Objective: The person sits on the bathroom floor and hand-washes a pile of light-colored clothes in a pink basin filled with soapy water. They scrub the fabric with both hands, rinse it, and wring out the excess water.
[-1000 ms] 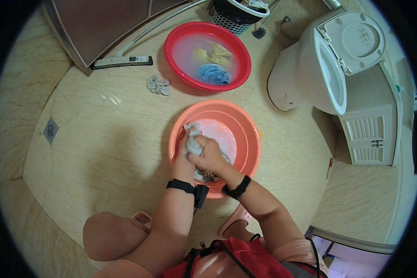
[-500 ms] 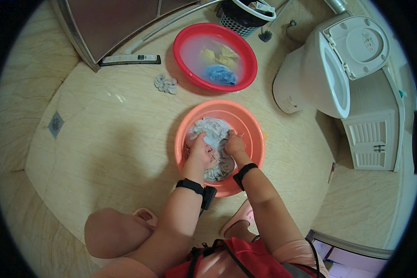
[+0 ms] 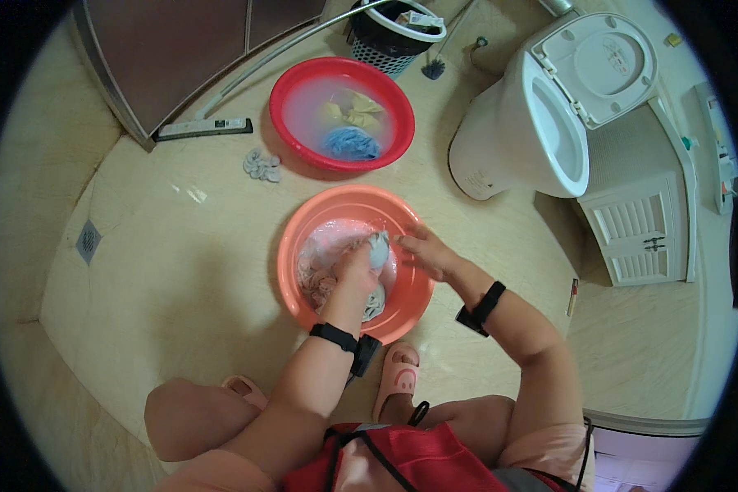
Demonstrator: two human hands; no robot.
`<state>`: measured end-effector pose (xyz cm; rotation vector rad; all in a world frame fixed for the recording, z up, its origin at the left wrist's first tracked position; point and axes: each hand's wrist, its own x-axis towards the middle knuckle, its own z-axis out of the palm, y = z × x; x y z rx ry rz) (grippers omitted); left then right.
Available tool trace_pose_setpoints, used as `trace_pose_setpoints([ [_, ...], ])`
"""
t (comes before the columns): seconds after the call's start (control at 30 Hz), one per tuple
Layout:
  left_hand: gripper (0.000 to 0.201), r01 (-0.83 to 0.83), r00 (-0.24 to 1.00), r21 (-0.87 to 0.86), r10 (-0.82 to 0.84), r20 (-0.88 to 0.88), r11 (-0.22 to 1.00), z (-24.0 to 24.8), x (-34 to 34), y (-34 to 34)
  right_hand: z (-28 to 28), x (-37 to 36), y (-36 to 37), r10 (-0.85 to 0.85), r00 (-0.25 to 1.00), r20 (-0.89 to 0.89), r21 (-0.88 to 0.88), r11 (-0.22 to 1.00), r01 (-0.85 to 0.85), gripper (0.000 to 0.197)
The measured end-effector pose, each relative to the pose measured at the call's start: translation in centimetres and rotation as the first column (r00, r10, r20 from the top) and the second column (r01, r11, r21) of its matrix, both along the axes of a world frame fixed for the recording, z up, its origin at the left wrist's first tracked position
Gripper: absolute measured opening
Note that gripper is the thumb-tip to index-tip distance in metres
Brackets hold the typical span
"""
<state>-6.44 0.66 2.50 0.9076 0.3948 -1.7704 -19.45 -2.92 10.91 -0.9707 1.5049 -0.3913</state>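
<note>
An orange basin in front of me holds sudsy water and wet clothes. Inside it, my left hand is closed around a bunched pale cloth, part of which pokes out beyond the fingers. Pinkish garments lie in the water to the left of that hand, and a greyish-white one shows beneath it. My right hand is lifted over the basin's right rim, its fingers apart and nothing in them. The left palm and the lower side of the cloth are hidden.
Beyond the basin stands a red basin of cloudy water with blue cloth and yellow cloth. A small grey cloth lies on the floor nearby. A toilet, a waste basket and a white cabinet stand farther off.
My right hand has let go of the pale clothing and moved up and right, opening over the rim. My left hand has gathered a bunch of cloth. The whole view has shifted slightly.
</note>
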Motion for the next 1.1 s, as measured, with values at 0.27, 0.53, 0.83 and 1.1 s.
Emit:
trace_pose_setpoints([
  [0.27,0.057,0.554,0.715,-0.32,-0.243,0.656,0.769,1.3,-0.4,2.3,-4.7,-1.3,0.3,-0.249,0.795,0.552,0.481,0.874,-0.061,0.04],
  [0.53,0.048,0.123,0.935,-0.276,-0.018,0.354,0.953,3.4,3.2,1.4,-2.7,-0.5,0.5,-0.228,0.49,0.841,0.451,0.797,-0.403,0.028],
  [0.83,0.067,0.838,0.115,-0.042,-0.101,0.988,0.545,8.8,2.4,0.1,-5.7,-0.8,-1.4,-0.261,0.269,0.927,0.372,0.724,-0.581,0.024],
  [1.1,0.082,0.984,-0.162,0.173,0.616,0.771,0.042,9.0,4.5,-1.4,-1.6,-1.3,-1.4,0.041,0.511,0.859,0.317,0.742,-0.591,0.016],
])
